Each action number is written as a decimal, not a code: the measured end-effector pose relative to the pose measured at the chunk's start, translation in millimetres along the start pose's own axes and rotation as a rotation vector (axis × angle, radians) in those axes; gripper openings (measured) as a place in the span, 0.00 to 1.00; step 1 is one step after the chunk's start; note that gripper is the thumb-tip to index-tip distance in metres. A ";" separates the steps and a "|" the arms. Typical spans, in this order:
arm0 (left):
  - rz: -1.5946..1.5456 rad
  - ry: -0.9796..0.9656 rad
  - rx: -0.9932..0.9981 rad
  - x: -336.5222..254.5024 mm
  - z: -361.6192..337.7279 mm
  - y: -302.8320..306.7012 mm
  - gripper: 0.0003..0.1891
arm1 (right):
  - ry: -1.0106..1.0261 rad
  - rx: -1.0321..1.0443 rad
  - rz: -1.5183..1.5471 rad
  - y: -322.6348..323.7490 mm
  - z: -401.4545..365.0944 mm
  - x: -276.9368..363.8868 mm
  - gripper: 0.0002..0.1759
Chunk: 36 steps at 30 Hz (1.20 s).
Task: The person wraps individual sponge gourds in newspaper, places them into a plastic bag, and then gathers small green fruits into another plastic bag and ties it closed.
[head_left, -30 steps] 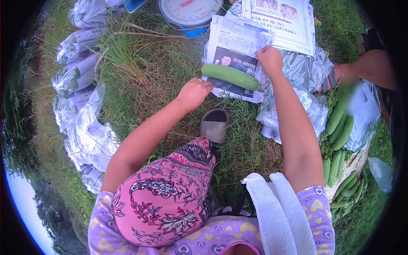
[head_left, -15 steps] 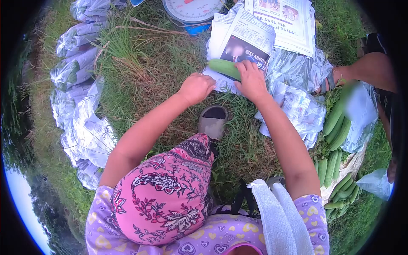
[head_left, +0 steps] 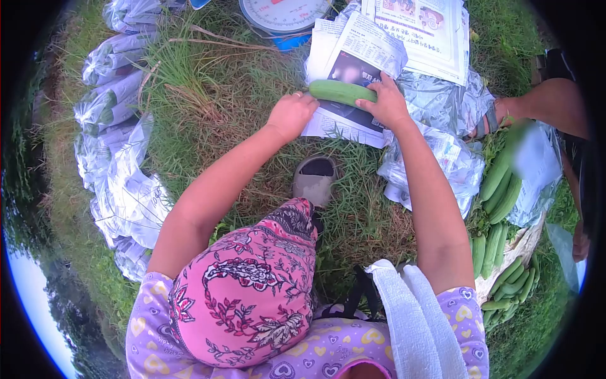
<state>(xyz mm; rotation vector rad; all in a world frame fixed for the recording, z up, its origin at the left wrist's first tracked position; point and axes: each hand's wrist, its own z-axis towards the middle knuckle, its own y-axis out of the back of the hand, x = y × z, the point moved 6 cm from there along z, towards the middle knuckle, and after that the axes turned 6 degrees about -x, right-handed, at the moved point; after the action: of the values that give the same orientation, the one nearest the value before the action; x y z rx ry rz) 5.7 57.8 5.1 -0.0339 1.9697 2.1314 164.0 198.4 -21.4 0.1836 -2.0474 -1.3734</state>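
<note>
A long green cucumber (head_left: 338, 92) lies crosswise on a printed newspaper sheet (head_left: 353, 128) at the top of a paper stack. My right hand (head_left: 386, 103) is closed around the cucumber's right end, thumb on the near side and fingers over the far side. At the sheet's left edge, my left hand (head_left: 294, 114) has its fingers curled together on the paper, close to the cucumber's left tip. What lies under those left fingertips is partly hidden.
A dial scale (head_left: 285, 11) stands beyond the papers. Plastic-wrapped bundles (head_left: 113, 95) line the left side. More cucumbers (head_left: 499, 183) lie at right beside clear plastic bags (head_left: 435, 164). Another person's leg (head_left: 536, 106) reaches in from the right. My shoe (head_left: 315, 182) is on the grass.
My right hand has shifted slightly right with its end of the cucumber, and the cucumber lies more level. More of the newspaper's near part shows. My left hand has moved slightly left.
</note>
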 end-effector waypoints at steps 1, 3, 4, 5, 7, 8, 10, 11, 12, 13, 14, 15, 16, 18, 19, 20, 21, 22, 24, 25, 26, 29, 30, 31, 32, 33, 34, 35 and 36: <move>0.042 -0.041 -0.004 -1.0 3.3 -2.5 0.07 | -0.009 0.018 -0.003 0.5 1.3 -1.0 0.31; 0.093 -0.101 0.007 -2.6 8.9 -5.5 0.06 | -0.014 0.033 -0.007 -1.0 4.1 -2.3 0.31; 0.102 -0.119 0.021 -3.4 11.6 -6.2 0.06 | -0.011 0.031 -0.009 -2.7 5.2 -3.0 0.30; 0.110 -0.136 0.033 -5.5 13.8 -7.1 0.05 | -0.007 0.029 -0.013 -3.7 6.2 -4.4 0.30; 0.144 -0.147 0.102 -10.5 15.9 -13.2 0.11 | -0.013 0.049 -0.025 -1.7 6.8 -2.6 0.30; 0.161 -0.153 0.136 -13.3 17.3 -16.2 0.14 | -0.017 0.058 -0.032 -0.8 6.8 -1.3 0.29; 0.202 -0.202 0.107 -23.5 20.9 -18.9 0.12 | -0.012 0.051 -0.049 0.1 6.8 -0.2 0.29; 0.223 -0.225 0.092 -27.8 21.8 -19.7 0.11 | -0.009 0.048 -0.057 0.5 6.8 0.7 0.29; 0.227 -0.236 0.096 -30.5 22.7 -19.1 0.10 | -0.009 0.034 -0.054 -1.1 6.7 0.2 0.29; 0.232 -0.245 0.098 -33.2 23.9 -18.6 0.08 | -0.007 0.020 -0.053 -3.1 6.1 0.0 0.29; 0.236 -0.255 0.100 -35.4 25.2 -17.9 0.07 | -0.006 0.006 -0.052 -3.9 6.2 -1.1 0.30; 0.233 -0.273 0.089 -36.5 24.3 -21.1 0.06 | -0.012 0.012 -0.051 -2.6 6.4 -0.4 0.30; 0.231 -0.292 0.078 -37.4 22.1 -24.1 0.05 | -0.019 0.019 -0.048 -2.0 6.1 0.4 0.30; 0.211 -0.302 0.067 -38.1 18.6 -25.1 0.04 | -0.025 0.027 -0.038 -3.5 2.3 -0.7 0.29; 0.196 -0.291 0.061 -37.5 18.8 -22.7 0.04 | -0.019 0.026 -0.033 -4.5 1.0 -1.8 0.29; 0.181 -0.279 0.055 -37.2 18.9 -20.6 0.04 | -0.013 0.025 -0.028 -5.7 0.0 -2.6 0.29; 0.177 -0.267 0.066 -38.3 19.0 -17.8 0.04 | -0.007 -0.017 -0.033 -1.0 -5.7 1.9 0.27; 0.175 -0.253 0.077 -39.5 18.9 -14.7 0.04 | 0.000 -0.059 -0.038 3.9 -13.8 7.2 0.24; 0.158 -0.226 0.087 -43.2 17.9 -7.6 0.04 | 0.020 -0.115 0.061 3.0 -16.3 4.8 0.21; 0.144 -0.213 0.089 -46.0 15.7 -4.6 0.04 | 0.030 -0.126 0.166 -6.9 -14.5 -6.2 0.19; 0.130 -0.201 0.090 -48.3 14.1 -1.5 0.04 | 0.040 -0.139 0.270 -16.3 -12.5 -17.7 0.18; 0.109 -0.214 0.054 -48.9 4.0 5.4 0.04 | 0.047 -0.143 0.244 1.4 -20.1 -12.8 0.14; 0.099 -0.211 0.038 -48.2 2.6 7.8 0.04 | 0.109 -0.185 0.149 6.6 -24.2 -4.0 0.14; 0.092 -0.207 0.017 -46.1 3.5 11.2 0.05 | 0.105 -0.174 0.178 11.2 -26.7 2.8 0.14; 0.086 -0.200 -0.003 -44.8 5.0 14.0 0.05 | 0.102 -0.161 0.207 15.9 -29.7 9.8 0.14; 0.086 -0.198 -0.004 -44.2 7.2 16.3 0.05 | 0.101 -0.147 0.236 20.9 -32.9 18.4 0.15; 0.087 -0.194 -0.005 -43.2 9.4 18.0 0.05 | 0.073 -0.070 0.247 20.9 -35.8 25.8 0.20; 0.088 -0.191 -0.005 -42.8 11.2 19.6 0.05 | 0.089 -0.083 0.196 18.7 -39.3 31.2 0.21; 0.089 -0.193 0.003 -42.5 12.1 18.7 0.05 | 0.103 -0.097 0.146 13.5 -43.0 34.1 0.23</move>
<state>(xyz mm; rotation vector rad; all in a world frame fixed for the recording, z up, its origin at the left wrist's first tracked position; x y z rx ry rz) 45.2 61.9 32.0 0.2540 1.8952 2.0971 166.0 155.5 15.4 0.0598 -1.8670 -1.3419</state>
